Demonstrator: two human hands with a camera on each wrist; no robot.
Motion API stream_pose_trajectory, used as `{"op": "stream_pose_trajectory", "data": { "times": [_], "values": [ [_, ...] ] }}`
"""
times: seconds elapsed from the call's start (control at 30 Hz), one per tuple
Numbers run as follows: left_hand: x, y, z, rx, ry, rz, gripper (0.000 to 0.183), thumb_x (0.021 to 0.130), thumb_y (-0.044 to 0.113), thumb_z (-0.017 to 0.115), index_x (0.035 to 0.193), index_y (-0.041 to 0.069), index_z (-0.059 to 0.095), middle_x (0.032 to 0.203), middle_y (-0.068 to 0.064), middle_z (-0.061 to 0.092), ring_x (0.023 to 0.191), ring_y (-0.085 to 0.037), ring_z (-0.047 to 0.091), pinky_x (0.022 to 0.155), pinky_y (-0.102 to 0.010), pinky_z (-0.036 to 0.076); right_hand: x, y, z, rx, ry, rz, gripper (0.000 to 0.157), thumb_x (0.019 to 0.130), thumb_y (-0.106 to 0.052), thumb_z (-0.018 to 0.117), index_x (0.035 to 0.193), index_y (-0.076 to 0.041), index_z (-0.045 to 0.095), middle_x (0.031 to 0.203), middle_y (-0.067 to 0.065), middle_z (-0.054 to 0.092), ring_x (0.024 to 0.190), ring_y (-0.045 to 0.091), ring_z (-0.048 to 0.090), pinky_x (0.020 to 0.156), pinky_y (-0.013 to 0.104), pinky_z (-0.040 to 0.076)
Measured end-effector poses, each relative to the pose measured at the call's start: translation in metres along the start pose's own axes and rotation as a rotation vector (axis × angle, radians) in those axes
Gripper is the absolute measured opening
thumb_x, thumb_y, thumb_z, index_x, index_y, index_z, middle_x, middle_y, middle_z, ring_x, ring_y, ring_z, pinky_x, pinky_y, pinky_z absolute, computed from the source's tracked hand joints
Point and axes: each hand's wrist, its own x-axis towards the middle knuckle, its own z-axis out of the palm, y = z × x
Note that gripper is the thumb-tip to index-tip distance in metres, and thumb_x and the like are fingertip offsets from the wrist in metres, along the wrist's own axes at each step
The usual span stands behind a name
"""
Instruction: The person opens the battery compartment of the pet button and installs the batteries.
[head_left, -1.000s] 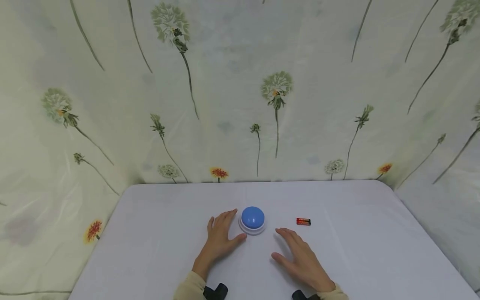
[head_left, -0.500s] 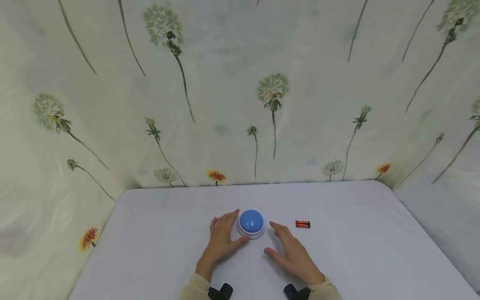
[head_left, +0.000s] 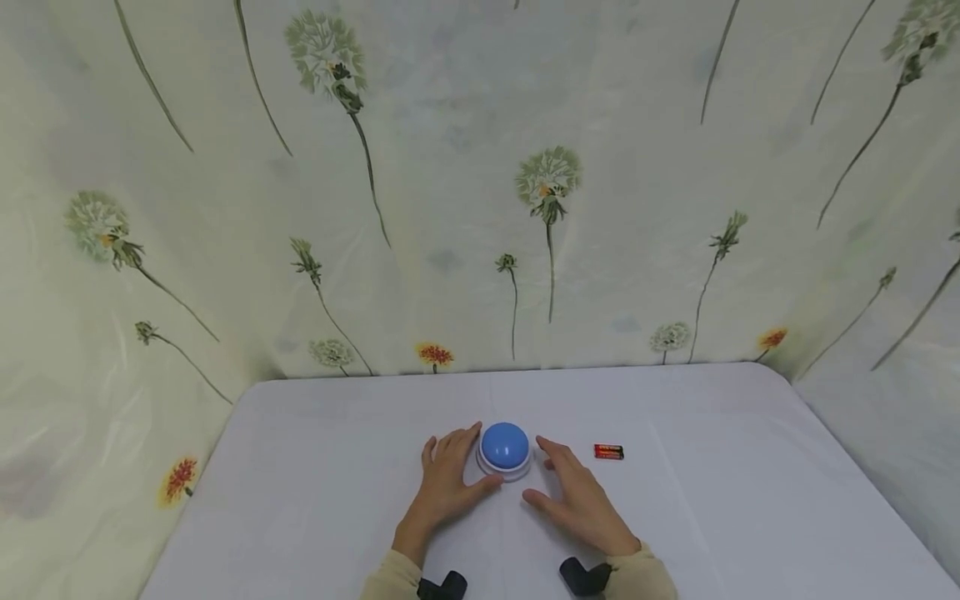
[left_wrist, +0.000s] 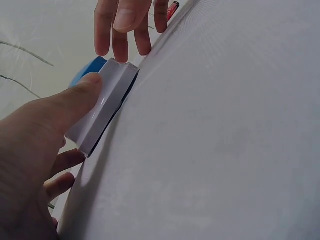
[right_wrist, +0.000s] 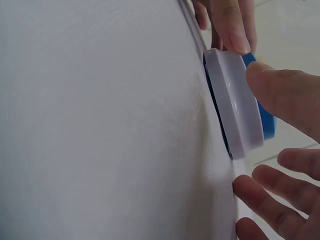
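A push button (head_left: 505, 446) with a blue dome on a round white base sits upright on the white table. My left hand (head_left: 448, 486) holds the base from the left, its thumb at the front edge and its fingers along the far left side. The left thumb (left_wrist: 82, 97) lies against the white side in the left wrist view. On the other side, my right hand (head_left: 581, 504) is spread, fingers extended, close to the base. In the right wrist view the right thumb (right_wrist: 280, 92) overlaps the blue dome; whether it touches cannot be told.
What looks like a pair of small red-and-black batteries (head_left: 608, 452) lies on the table to the right of the button. The white table (head_left: 750, 500) ends at a flower-patterned curtain (head_left: 637, 208) behind and at both sides. A black wrist mount (head_left: 585, 577) sits on each forearm.
My right hand has moved left, up to the button. My left thumb has closed in on the front of the base. The button and batteries stay put; the head view has shifted slightly.
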Motion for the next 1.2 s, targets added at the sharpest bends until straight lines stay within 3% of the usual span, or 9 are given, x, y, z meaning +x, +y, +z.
{"op": "stream_pose_trajectory", "data": {
  "times": [0.33, 0.83, 1.2],
  "values": [
    [-0.007, 0.004, 0.014, 0.046, 0.059, 0.042, 0.077, 0.079, 0.063, 0.061, 0.139, 0.017, 0.046, 0.136, -0.003, 0.055, 0.13, -0.023, 0.044, 0.109, -0.061, 0.022, 0.003, 0.006, 0.006, -0.066, 0.024, 0.018, 0.076, 0.076, -0.039, 0.077, 0.139, -0.01, 0.046, 0.136, 0.009, 0.052, 0.11, 0.022, 0.058, 0.096, 0.053, 0.043],
    [-0.001, -0.003, 0.006, 0.049, 0.117, 0.06, 0.066, 0.082, 0.054, 0.064, 0.135, 0.017, 0.051, 0.133, 0.0, 0.058, 0.131, -0.023, 0.045, 0.11, -0.059, 0.023, 0.019, 0.003, 0.014, -0.045, 0.084, 0.008, 0.067, 0.077, -0.042, 0.075, 0.133, -0.012, 0.052, 0.124, 0.004, 0.059, 0.11, 0.02, 0.054, 0.093, 0.047, 0.043],
    [-0.004, -0.004, 0.006, 0.027, 0.148, 0.069, 0.064, 0.077, 0.056, 0.069, 0.128, 0.019, 0.056, 0.125, 0.003, 0.062, 0.127, -0.021, 0.049, 0.109, -0.058, 0.027, 0.019, 0.003, 0.02, -0.025, 0.129, 0.016, 0.066, 0.075, -0.045, 0.076, 0.129, -0.015, 0.055, 0.116, 0.001, 0.061, 0.103, 0.015, 0.055, 0.088, 0.043, 0.044]
  ]
}}
